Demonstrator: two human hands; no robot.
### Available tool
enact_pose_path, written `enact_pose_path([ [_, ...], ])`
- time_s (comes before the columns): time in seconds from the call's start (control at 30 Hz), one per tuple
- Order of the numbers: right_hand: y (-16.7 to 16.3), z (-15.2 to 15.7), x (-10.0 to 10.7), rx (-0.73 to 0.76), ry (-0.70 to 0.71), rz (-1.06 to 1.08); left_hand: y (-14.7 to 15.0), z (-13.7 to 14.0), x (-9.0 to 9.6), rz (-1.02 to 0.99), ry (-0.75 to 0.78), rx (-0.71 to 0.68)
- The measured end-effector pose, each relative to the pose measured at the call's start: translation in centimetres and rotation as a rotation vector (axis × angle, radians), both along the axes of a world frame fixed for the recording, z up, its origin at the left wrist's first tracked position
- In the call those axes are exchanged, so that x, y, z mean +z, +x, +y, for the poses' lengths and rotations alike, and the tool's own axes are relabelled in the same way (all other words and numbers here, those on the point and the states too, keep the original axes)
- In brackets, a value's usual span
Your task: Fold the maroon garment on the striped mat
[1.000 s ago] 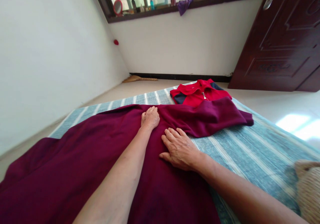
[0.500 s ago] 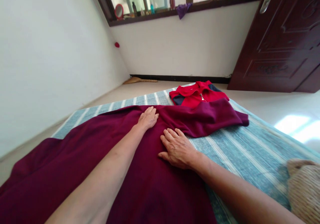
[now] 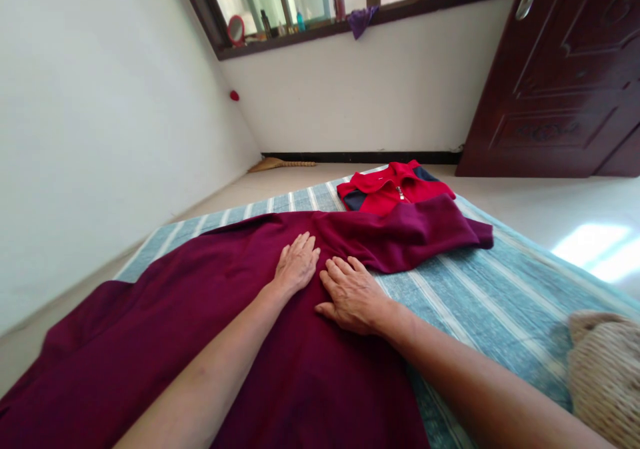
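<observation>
Going off the head view, had the left hand [image 3: 299,261] laid palm-down with its fingers close together, on a dark maroon, long-sleeved garment of soft matte cloth [image 3: 175,302]. Had the right hand [image 3: 353,297] just beside it, also palm-down on the cloth, with slight gaps between the fingers and the thumb stuck well out. Saw no cloth pinched in either. Found the garment spread wide over a blue-and-white striped cloth cover [image 3: 480,295], seemingly overlapping the near edge of a red fabric jacket with navy panels and a metal zip [image 3: 380,192]. Looked like smoothing, so probably called for flat palms and light, even strokes, IMO. Would have pinned with one hand and swept with the other, working out the creases at the root of the sleeve [image 3: 410,235] without dragging the jacket along. Had that sleeve pointing right, cuff [image 3: 486,234] outermost. Slanted, in its longest visible run, from lower left to the middle, then across to the cuff. Couldn't confirm the true long axis, with the near end out of frame.
</observation>
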State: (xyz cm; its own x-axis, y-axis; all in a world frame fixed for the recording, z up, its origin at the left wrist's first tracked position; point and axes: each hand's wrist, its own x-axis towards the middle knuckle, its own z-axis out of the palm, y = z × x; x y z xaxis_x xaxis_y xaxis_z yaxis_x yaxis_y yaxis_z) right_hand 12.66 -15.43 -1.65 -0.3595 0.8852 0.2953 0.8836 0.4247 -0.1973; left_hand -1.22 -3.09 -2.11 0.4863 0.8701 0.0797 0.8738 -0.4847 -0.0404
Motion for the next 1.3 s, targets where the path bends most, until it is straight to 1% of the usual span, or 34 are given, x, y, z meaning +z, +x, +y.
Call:
enact_pose_path([
  [0.1, 0.0, -0.1, 0.0, 0.002, 0.004, 0.003, 0.1, 0.1, 0.0, -0.012, -0.006, 0.006],
  [0.2, 0.0, -0.1, 0.0, 0.003, 0.016, 0.008, 0.2, 0.0, 0.5, -0.016, -0.014, 0.008],
  [0.3, 0.1, -0.1, 0.0, 0.008, 0.019, 0.018, -0.2, -0.6, 1.0, -0.024, -0.013, -0.010],
  [0.43, 0.1, -0.1, 0.0, 0.010, 0.021, 0.013, -1.9, -2.7, 1.0, -0.022, 0.017, -0.041],
  [0.53, 0.1, -0.1, 0.0, 0.012, 0.020, 0.009, -3.0, -4.7, 0.8, -0.014, 0.017, -0.028],
  [0.7, 0.1, -0.2, -0.1, 0.011, 0.010, -0.006, -3.1, -7.0, 0.9, 0.013, 0.010, 0.025],
  [0.83, 0.1, -0.3, -0.1, 0.008, 0.028, -0.010, -2.6, -7.4, 0.9, 0.023, -0.033, 0.051],
  [1.1, 0.1, -0.5, -0.2, 0.012, 0.032, -0.008, -2.4, -7.8, 0.7, 0.023, -0.006, 0.063],
  [1.3, 0.1, -0.7, -0.3, 0.014, 0.010, -0.038, -2.3, -8.3, 0.5, 0.001, 0.005, 0.067],
])
